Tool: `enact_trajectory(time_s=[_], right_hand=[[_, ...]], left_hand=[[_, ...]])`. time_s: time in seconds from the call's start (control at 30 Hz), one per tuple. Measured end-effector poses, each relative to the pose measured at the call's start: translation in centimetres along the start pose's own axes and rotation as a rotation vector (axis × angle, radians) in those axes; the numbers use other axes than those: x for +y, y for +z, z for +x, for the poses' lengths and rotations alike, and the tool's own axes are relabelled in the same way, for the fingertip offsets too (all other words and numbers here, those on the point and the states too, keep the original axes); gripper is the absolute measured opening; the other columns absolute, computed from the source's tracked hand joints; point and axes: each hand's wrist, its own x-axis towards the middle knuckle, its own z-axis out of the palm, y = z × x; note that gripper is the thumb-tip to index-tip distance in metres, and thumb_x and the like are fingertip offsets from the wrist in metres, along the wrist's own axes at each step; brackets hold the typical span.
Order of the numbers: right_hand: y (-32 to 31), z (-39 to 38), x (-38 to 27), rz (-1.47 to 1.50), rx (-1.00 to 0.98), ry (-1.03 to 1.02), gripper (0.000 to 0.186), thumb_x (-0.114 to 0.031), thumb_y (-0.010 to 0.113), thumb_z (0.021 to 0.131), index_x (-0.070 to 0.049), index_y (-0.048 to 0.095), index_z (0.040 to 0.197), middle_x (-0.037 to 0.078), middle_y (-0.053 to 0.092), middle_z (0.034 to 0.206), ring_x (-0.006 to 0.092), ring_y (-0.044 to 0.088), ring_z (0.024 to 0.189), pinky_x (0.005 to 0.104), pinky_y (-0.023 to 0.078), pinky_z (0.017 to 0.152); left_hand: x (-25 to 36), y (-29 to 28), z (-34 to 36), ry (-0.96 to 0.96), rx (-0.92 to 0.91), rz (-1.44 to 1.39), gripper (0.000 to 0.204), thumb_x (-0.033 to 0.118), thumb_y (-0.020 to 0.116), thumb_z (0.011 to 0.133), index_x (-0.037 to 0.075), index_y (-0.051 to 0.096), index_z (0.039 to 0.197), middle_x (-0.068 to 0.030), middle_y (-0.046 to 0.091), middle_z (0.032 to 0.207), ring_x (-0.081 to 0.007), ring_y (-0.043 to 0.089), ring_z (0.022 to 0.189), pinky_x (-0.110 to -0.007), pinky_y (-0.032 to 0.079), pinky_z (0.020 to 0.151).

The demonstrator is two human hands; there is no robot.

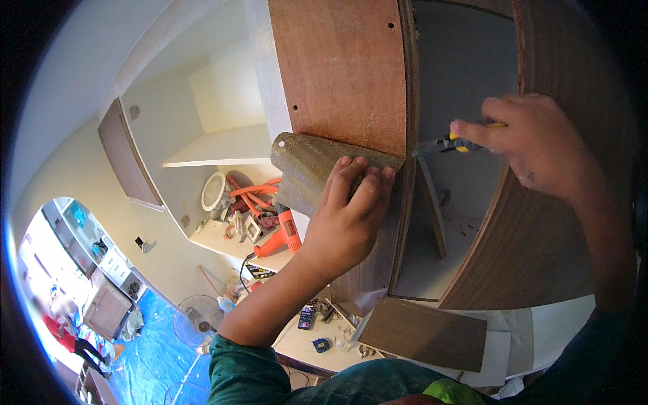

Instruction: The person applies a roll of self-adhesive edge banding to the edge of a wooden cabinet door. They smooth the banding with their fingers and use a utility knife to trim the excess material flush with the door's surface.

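My left hand (354,209) presses its bent fingers onto a curled sheet of brown wood-grain laminate (307,165), holding it against the reddish-brown cabinet panel (337,67). One end of the sheet reaches the panel's right edge, beside the open cabinet compartment (466,74). In my right hand (540,145), closed around it, is a yellow and black utility knife (459,143). Its thin tip points left towards that edge, close to the laminate's end. Motion blurs the knife and my right fingers, so I cannot tell whether the tip touches.
An orange heat gun (280,236) lies on a lower shelf near orange tubing (253,192) and a round white fitting (216,191). Below are a phone (306,317), a blue tape measure (321,345) and a brown board (425,334). A fan (196,320) stands left; a person (64,334) is far off.
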Motion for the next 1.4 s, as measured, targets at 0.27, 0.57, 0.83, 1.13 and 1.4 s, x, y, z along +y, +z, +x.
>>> enact_trajectory(time_s=[0.27,0.57,0.83,1.13,1.4], right_hand=[[1.9,3.5,-1.4,0.107,0.142,-0.014,0.053,-0.006,0.065,0.089,-0.023,0.06,0.139,0.006,0.057,0.098,0.0243,0.062,0.09,0.0423,0.051,0.079],[2.4,1.2,-1.5,0.144,-0.008,-0.026,0.051,-0.002,0.06,0.087,-0.018,0.064,0.135,0.01,0.061,0.097,0.0284,0.064,0.093,0.0431,0.052,0.082],[0.7,-1.9,-0.3,0.039,-0.16,-0.059,0.062,-0.003,0.066,0.088,-0.025,0.054,0.145,0.006,0.056,0.102,0.0209,0.058,0.092,0.0397,0.05,0.087],[1.1,-4.2,0.3,0.128,0.057,0.2,0.057,-0.005,0.063,0.093,-0.02,0.053,0.147,0.008,0.056,0.101,0.0173,0.058,0.082,0.0343,0.054,0.075],[2.4,-4.2,0.8,0.222,0.188,0.238,0.058,-0.002,0.063,0.092,-0.017,0.052,0.147,0.008,0.056,0.098,0.0159,0.058,0.078,0.0307,0.053,0.067]], left_hand=[[-0.2,-0.1,0.1,0.04,-0.018,-0.018,0.054,0.008,0.061,0.079,-0.002,0.062,0.133,-0.0147,0.055,0.123,-0.0377,0.052,0.124,-0.054,0.042,0.113],[-1.2,-0.3,-0.1,0.108,0.008,0.029,0.053,0.004,0.067,0.072,0.002,0.069,0.125,-0.0125,0.059,0.117,-0.035,0.057,0.121,-0.051,0.046,0.11],[-1.1,-0.8,0.6,0.127,0.0,0.059,0.053,0.004,0.069,0.071,0.004,0.071,0.124,-0.0131,0.059,0.115,-0.0355,0.058,0.116,-0.049,0.048,0.107],[2.1,-4.3,6.3,-0.2,-0.263,-0.038,0.036,0.014,0.071,0.082,0.003,0.068,0.116,-0.0171,0.059,0.112,-0.039,0.059,0.114,-0.046,0.053,0.093],[2.0,-3.3,7.2,-0.179,-0.343,0.104,0.038,0.008,0.062,0.085,0.003,0.064,0.123,-0.0177,0.061,0.113,-0.0373,0.06,0.108,-0.044,0.052,0.095]])
